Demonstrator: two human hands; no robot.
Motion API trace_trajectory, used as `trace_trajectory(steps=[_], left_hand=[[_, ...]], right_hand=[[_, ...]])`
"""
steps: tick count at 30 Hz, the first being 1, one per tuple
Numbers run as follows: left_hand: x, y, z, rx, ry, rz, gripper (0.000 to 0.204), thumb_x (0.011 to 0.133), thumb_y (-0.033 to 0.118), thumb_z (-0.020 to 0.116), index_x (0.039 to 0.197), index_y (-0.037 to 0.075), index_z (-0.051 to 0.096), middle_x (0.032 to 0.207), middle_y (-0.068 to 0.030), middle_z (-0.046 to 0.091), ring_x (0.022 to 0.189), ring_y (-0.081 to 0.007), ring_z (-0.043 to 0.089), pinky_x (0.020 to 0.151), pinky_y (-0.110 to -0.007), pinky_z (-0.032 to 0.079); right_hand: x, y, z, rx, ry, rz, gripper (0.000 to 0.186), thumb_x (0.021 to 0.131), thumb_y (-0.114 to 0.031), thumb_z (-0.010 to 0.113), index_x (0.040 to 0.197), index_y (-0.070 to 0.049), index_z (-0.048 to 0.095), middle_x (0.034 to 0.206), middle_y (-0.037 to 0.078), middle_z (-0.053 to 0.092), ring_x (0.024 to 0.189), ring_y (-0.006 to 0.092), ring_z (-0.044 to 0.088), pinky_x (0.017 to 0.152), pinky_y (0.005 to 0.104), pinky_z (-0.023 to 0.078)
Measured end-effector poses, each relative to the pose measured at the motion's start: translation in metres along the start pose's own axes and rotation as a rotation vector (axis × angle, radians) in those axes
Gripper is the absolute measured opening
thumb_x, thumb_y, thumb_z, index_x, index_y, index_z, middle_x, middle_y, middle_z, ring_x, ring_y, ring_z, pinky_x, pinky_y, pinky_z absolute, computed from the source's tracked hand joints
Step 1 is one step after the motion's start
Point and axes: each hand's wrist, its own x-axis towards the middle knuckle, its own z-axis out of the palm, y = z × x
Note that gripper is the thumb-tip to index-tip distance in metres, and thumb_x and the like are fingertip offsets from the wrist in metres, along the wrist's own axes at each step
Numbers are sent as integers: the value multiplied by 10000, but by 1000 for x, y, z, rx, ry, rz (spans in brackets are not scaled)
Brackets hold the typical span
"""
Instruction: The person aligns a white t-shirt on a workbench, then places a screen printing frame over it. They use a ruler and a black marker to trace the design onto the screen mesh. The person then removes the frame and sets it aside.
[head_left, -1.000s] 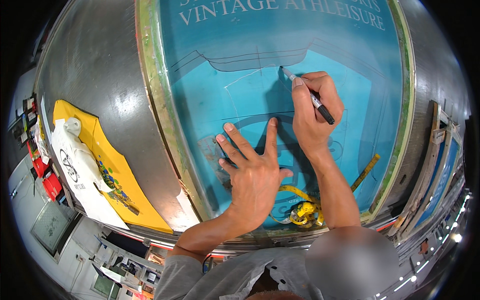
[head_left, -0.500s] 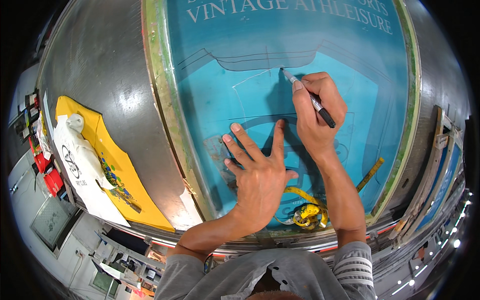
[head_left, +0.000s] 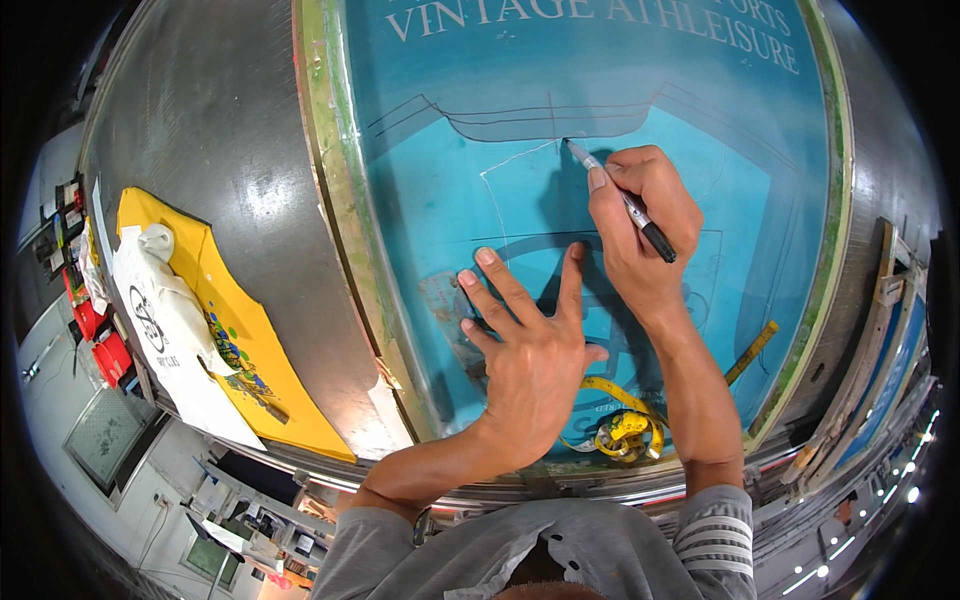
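Note:
My right hand [head_left: 645,225] grips a marker [head_left: 635,205] with a silver barrel and black end, its tip on a dark-drawn curved line on the turquoise screen-printing mesh [head_left: 740,170]. My left hand [head_left: 530,370] lies open on the mesh, fingers spread, below and left of the marker tip. A yellow tape measure [head_left: 625,430] lies loosely coiled between my wrists, one end reaching out to the right under my right forearm. The mesh carries pale lettering at the top, dark shapes and thin traced outlines, one of them whitish.
A metal table [head_left: 220,110] surrounds the screen frame [head_left: 330,150]. At the left lie a yellow garment piece [head_left: 295,395] and a white printed one [head_left: 170,390] on top of it. Wooden-edged frames [head_left: 880,340] stand at the right. Red items [head_left: 110,355] sit beyond the left edge.
The marker tip has shifted very slightly along the outline. The whole view has drifted so that the screen and both hands appear a little further right. My left hand stays spread on the mesh.

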Motion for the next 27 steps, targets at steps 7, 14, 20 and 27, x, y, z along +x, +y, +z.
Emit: trace_trajectory(steps=[7,14,20,27], left_hand=[[-1,1,1,5,7,-8,1064,681,604,764,1525,131,323,1359,-546,274,1221,-677,410,773,-553,589],[-3,6,2,71,35,-31,1076,657,650,747,1536,190,330,1364,-505,341,1226,-628,455,782,-534,591],[-6,3,-6,-74,21,-70,1082,670,557,791,1554,196,283,1391,-512,284,1262,-644,403,813,-583,561],[-12,0,-1,-169,101,-106,1066,650,472,838,1538,192,321,1410,-505,267,1285,-649,369,845,-614,543]], right_hand=[[1,-5,-2,97,-106,-50,126,755,63,695,857,21,633,771,124,628,653,210,587,557,297,456],[6,-1,-13,192,-159,-118,143,801,17,709,941,6,679,825,97,659,706,167,603,584,287,462],[8,-10,-71,419,45,461,142,874,-58,680,999,-5,637,859,34,635,717,75,552,617,235,455],[8,18,-117,533,55,523,103,857,-10,563,959,-1,565,774,52,543,621,102,488,532,244,384]])
